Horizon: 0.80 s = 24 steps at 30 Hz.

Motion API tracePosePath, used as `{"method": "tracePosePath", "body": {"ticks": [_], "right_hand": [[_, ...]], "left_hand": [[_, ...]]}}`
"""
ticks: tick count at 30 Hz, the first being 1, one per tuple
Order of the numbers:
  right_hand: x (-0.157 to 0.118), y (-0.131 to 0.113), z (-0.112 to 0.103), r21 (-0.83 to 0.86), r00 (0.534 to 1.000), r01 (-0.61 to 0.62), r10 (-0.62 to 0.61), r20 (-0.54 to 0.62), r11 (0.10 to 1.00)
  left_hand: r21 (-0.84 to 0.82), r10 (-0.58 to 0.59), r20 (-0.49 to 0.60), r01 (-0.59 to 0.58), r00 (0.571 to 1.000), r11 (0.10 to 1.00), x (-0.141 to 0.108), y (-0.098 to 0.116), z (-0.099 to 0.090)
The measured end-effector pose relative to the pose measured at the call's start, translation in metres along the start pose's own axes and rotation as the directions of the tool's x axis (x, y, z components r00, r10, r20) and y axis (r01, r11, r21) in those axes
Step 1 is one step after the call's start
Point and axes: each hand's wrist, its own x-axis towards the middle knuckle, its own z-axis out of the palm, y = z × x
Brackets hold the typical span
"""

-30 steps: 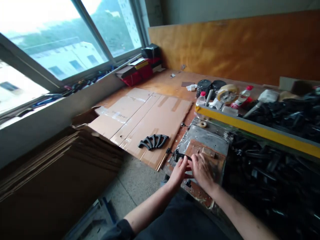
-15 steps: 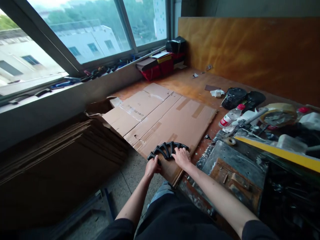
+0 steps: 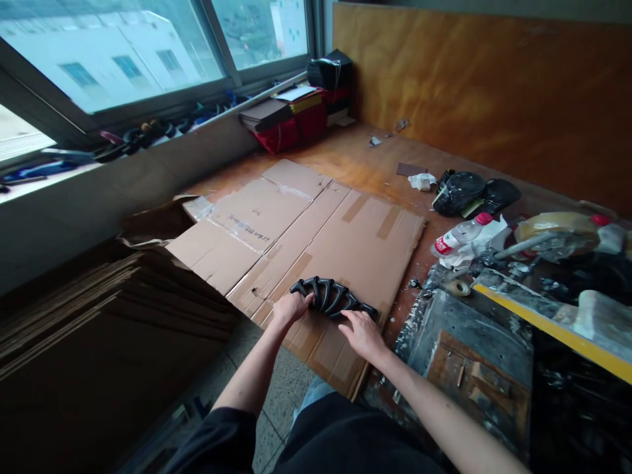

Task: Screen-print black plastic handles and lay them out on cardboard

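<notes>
Several curved black parts (image 3: 326,296) lie side by side in a row on the flattened cardboard (image 3: 375,243), near its front edge. My left hand (image 3: 290,308) is at the left end of the row, its fingers closed around the end of a black part. Beside the right end, my right hand (image 3: 363,332) rests low over the cardboard with its fingers spread, the fingertips near the lower edge of the parts. Nothing shows in its grasp.
Stacked cardboard (image 3: 74,316) stands at the left. To the right are a bottle (image 3: 459,235), a tape roll (image 3: 557,230), a yellow-edged bar (image 3: 553,328) and a metal plate (image 3: 474,329). Red boxes (image 3: 291,128) sit by the window.
The view has shifted. The black parts are now packed closer together in the row. My right hand has come off the top of them to their lower right side, fingers spread.
</notes>
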Motion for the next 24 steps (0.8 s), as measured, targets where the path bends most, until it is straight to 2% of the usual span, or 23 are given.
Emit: {"method": "tracePosePath", "body": {"ticks": [1, 2, 4, 5, 6, 8, 12, 16, 19, 21, 24], "right_hand": [[-0.002, 0.004, -0.004, 0.024, 1.000, 0.009, -0.008, -0.023, 1.000], [-0.004, 0.007, -0.007, 0.045, 0.999, 0.014, -0.013, -0.041, 0.999], [-0.008, 0.011, -0.015, 0.082, 0.998, 0.017, -0.012, -0.062, 0.996], [-0.009, 0.013, -0.019, 0.102, 0.998, 0.019, -0.012, -0.066, 0.995], [-0.010, 0.013, -0.023, 0.122, 0.997, 0.023, -0.014, -0.070, 0.992], [-0.012, 0.011, -0.030, 0.168, 0.996, 0.035, -0.021, -0.083, 0.985], [-0.014, 0.005, -0.043, 0.261, 0.996, 0.021, 0.003, -0.090, 0.965], [-0.019, 0.004, -0.053, 0.339, 0.994, -0.029, 0.064, -0.092, 0.940], [-0.024, 0.015, -0.054, 0.371, 0.984, -0.049, 0.108, -0.141, 0.927], [-0.029, 0.026, -0.053, 0.381, 0.979, -0.055, 0.125, -0.163, 0.923], [-0.037, 0.045, -0.051, 0.416, 0.962, -0.118, 0.207, -0.176, 0.902]], "left_hand": [[0.022, 0.050, -0.101, -0.048, 0.994, 0.999, -0.011, 0.000, 0.007], [0.050, 0.130, -0.205, -0.122, 0.970, 0.991, -0.022, 0.000, 0.017], [0.129, 0.321, -0.365, -0.294, 0.874, 0.947, -0.042, 0.003, 0.040], [0.169, 0.399, -0.402, -0.361, 0.824, 0.917, -0.048, 0.006, 0.051], [0.197, 0.447, -0.411, -0.402, 0.794, 0.894, -0.052, 0.009, 0.060], [0.225, 0.478, -0.415, -0.421, 0.774, 0.878, -0.052, 0.016, 0.074], [0.214, 0.484, -0.364, -0.434, 0.796, 0.875, -0.036, 0.020, 0.079], [0.207, 0.481, -0.274, -0.438, 0.833, 0.875, -0.010, 0.020, 0.066], [0.234, 0.508, -0.283, -0.455, 0.814, 0.859, 0.031, 0.035, 0.039], [0.262, 0.547, -0.294, -0.485, 0.784, 0.835, 0.071, 0.059, 0.012], [0.292, 0.579, -0.285, -0.506, 0.764, 0.811, 0.144, 0.114, -0.034]]}}
